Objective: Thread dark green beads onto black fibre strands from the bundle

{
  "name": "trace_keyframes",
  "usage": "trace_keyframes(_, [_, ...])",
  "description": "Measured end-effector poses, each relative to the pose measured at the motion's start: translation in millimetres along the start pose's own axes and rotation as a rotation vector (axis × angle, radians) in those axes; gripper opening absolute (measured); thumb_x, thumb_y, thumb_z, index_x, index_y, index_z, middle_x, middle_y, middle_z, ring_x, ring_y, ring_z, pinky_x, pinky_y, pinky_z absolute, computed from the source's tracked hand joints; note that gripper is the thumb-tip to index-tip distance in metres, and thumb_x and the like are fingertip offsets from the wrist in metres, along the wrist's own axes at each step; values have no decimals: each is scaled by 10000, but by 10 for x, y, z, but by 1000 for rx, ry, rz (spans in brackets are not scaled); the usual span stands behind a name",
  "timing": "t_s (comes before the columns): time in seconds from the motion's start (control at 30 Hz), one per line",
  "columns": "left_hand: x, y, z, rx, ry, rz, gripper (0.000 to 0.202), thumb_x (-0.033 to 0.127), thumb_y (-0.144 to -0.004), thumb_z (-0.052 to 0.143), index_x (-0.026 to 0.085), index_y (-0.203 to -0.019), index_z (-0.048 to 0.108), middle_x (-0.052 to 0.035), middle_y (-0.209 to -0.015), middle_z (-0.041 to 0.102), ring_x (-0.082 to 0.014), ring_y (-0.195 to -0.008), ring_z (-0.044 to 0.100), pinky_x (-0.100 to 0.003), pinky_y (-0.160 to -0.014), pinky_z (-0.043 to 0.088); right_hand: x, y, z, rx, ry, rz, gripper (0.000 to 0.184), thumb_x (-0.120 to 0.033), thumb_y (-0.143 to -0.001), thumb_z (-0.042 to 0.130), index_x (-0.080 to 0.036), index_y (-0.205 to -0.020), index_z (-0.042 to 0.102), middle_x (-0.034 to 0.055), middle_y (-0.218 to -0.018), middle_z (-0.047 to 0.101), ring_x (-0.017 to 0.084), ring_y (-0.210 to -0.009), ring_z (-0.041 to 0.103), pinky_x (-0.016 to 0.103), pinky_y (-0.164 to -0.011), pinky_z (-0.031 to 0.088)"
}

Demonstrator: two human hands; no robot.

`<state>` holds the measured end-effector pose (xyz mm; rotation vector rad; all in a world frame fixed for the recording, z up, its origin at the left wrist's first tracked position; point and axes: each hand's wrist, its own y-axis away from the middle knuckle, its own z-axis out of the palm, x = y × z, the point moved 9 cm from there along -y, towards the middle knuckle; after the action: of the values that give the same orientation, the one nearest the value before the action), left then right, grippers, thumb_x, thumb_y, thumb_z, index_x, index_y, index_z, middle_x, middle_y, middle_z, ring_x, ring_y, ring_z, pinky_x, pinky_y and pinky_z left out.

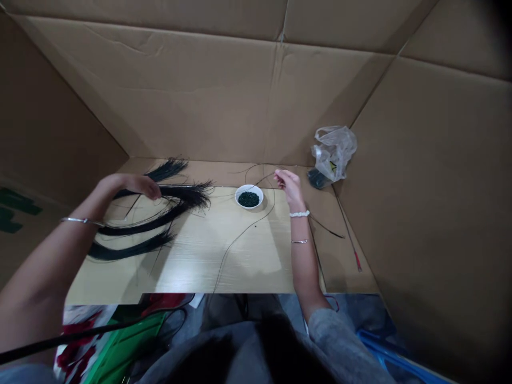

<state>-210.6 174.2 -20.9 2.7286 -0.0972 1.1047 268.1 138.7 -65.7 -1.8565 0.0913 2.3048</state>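
Long bunches of fine black bristles (160, 213) lie fanned across the left of the pale wooden board (224, 266). My left hand (138, 185) hangs over them, its fingertips at the upper strands, and any grip is hidden from this angle. My right hand (288, 186) is pinched together on a thin dark strand (244, 240) that curves down across the board. Between the hands stands a small white bowl (248, 198) filled with dark green beads. A metal bangle circles each wrist, and a white beaded band sits on the right wrist.
A crumpled clear plastic bag (334, 153) lies with a dark object at the back right. Brown cardboard panels (200, 90) wall the back and sides. A thin red-tipped rod (352, 248) lies on the cardboard floor at right. A long black rod (60, 338) and cloth lie below the board.
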Motion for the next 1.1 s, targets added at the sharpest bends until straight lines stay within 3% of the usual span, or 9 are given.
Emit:
trace_keyframes(0.07, [72, 26, 222, -71, -45, 13, 310, 446, -701, 828, 178, -732, 676, 38, -656, 695, -124, -674, 597, -146, -621, 457, -69, 74, 160, -41, 22, -14, 337, -503, -671, 814, -195, -674, 677, -19, -669, 664, 66, -559, 477, 226, -546, 339])
trace_keyframes(0.17, [453, 105, 627, -91, -50, 121, 401, 386, -662, 881, 172, -973, 747, -26, -1021, 778, -180, -945, 652, -210, -847, 488, -155, 180, 368, -94, 44, -35, 318, -495, -679, 804, -199, -663, 689, -14, -658, 660, 82, -576, 476, 239, -565, 356])
trace_keyframes(0.27, [1005, 238, 1186, -95, 26, 267, 475, 512, -904, 661, 192, -1254, 693, -77, -1358, 678, -220, -1195, 616, -294, -1055, 429, -196, 254, 501, -131, 59, -46, 312, -488, -703, 786, -202, -641, 680, -10, -654, 653, 94, -591, 484, 252, -586, 375])
trace_keyframes(0.33, [1339, 304, 1553, -96, 95, 330, 498, 560, -953, 576, 224, -1310, 664, -66, -1398, 651, -225, -1251, 597, -301, -1067, 429, -199, 277, 545, -142, 70, -47, 312, -490, -714, 778, -207, -637, 673, -7, -662, 656, 102, -599, 495, 261, -595, 388])
trace_keyframes(0.4, [1610, 320, 1827, -121, 367, 381, 502, 545, -903, 658, 175, -1241, 692, -110, -1347, 675, -263, -1236, 606, -330, -1065, 437, -196, 282, 562, -145, 80, -48, 310, -494, -713, 778, -210, -645, 673, -5, -666, 659, 111, -605, 509, 269, -600, 397])
trace_keyframes(0.5, [1802, 245, 2096, -165, 493, 391, 520, 571, -864, 686, 153, -1173, 688, -120, -1221, 723, -249, -1119, 659, -328, -988, 488, -209, 273, 544, -130, 89, -60, 315, -500, -703, 788, -212, -654, 670, -4, -656, 655, 122, -613, 526, 277, -603, 407])
trace_keyframes(0.63, [1799, 141, 2258, -288, 587, 369, 490, 587, -834, 701, 129, -1008, 695, -114, -957, 758, -203, -870, 704, -319, -845, 536, -256, 252, 447, -72, 96, -85, 324, -498, -712, 785, -211, -639, 655, -4, -653, 649, 125, -626, 535, 278, -614, 413])
trace_keyframes(0.73, [1717, 116, 2310, -351, 642, 340, 501, 528, -779, 773, 130, -1065, 668, -100, -921, 756, -179, -798, 698, -315, -796, 545, -274, 227, 363, -35, 90, -95, 307, -486, -714, 782, -206, -659, 666, -2, -666, 652, 119, -622, 529, 273, -615, 401])
trace_keyframes(1.1, [1647, 79, 2313, -319, 729, 299, 350, 424, -762, 801, 142, -905, 651, 3, -693, 646, -82, -559, 514, -221, -551, 392, -241, 162, 255, 6, 66, -101, 319, -499, -711, 785, -208, -659, 665, -9, -651, 635, 110, -605, 495, 268, -590, 369])
